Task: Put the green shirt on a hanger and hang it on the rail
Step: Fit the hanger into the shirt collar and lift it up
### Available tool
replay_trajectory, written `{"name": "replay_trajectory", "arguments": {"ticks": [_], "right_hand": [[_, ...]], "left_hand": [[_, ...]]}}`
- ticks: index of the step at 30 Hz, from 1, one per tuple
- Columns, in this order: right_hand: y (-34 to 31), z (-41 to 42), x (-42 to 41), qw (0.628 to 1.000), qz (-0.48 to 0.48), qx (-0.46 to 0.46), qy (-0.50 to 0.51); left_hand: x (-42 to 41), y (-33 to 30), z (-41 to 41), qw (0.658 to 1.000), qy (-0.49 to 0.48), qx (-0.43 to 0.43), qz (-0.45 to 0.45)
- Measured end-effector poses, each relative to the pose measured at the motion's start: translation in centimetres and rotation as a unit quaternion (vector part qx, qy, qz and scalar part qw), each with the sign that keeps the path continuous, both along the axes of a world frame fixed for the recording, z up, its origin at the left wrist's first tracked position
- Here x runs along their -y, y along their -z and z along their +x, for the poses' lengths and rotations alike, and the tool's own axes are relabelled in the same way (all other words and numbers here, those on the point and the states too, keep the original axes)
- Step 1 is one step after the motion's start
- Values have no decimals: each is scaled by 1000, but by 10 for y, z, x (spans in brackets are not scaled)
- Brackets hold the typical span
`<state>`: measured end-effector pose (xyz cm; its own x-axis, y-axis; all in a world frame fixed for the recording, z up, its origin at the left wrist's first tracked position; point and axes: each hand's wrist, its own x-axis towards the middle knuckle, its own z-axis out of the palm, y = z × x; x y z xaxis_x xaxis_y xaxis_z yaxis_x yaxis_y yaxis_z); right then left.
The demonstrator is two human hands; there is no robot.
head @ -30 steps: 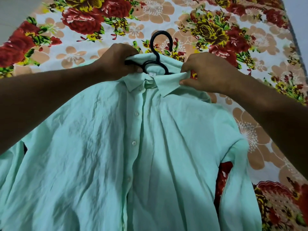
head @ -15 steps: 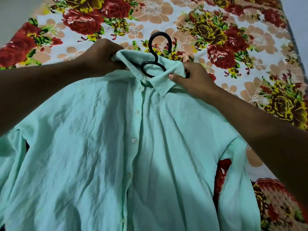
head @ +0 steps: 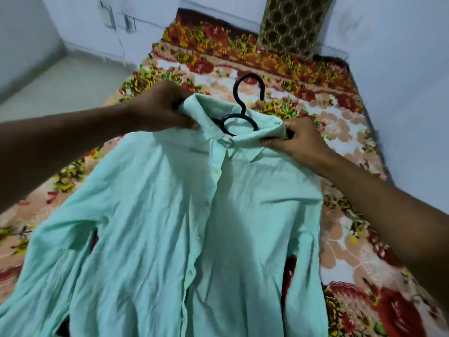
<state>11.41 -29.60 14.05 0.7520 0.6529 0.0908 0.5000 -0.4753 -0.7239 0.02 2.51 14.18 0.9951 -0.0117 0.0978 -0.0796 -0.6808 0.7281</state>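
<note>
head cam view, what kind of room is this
Probably a bedroom in a home: a floral bedsheet covers a low mattress against plain walls, with a patterned pillow at its far end. Both hands hold a green shirt over it.

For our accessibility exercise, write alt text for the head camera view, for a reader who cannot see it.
Two bare hands hold a green shirt by its shoulders, the left hand and right hand gripping either side of the collar, with a black hanger hook rising from the neck. Behind lies a floral bedspread.
</note>
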Motion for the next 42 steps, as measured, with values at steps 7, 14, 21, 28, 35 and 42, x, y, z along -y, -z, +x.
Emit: {"name": "replay_trajectory", "arguments": {"ticks": [7, 14, 21, 28, 35, 42], "right_hand": [[-167, -37, 23, 1000, 25, -7, 14], [-319, -99, 50, 999, 38, 4, 23], [-447, -178, 75, 992, 77, 81, 58], [-528, -236, 76, 985, 120, 91, 84], [-560, -279, 82, 974, 177, 99, 98], [-600, -308, 140, 985, 166, 42, -15]], "left_hand": [[21, -177, -42, 999, 5, 32, 25], [62, -328, -114, 998, -1, 41, 43], [103, -480, -185, 992, 56, 45, 99], [148, -575, -221, 983, 38, 180, -3], [180, -633, -254, 975, -12, 213, -61], [206, -673, -271, 956, -73, 269, -91]]}}
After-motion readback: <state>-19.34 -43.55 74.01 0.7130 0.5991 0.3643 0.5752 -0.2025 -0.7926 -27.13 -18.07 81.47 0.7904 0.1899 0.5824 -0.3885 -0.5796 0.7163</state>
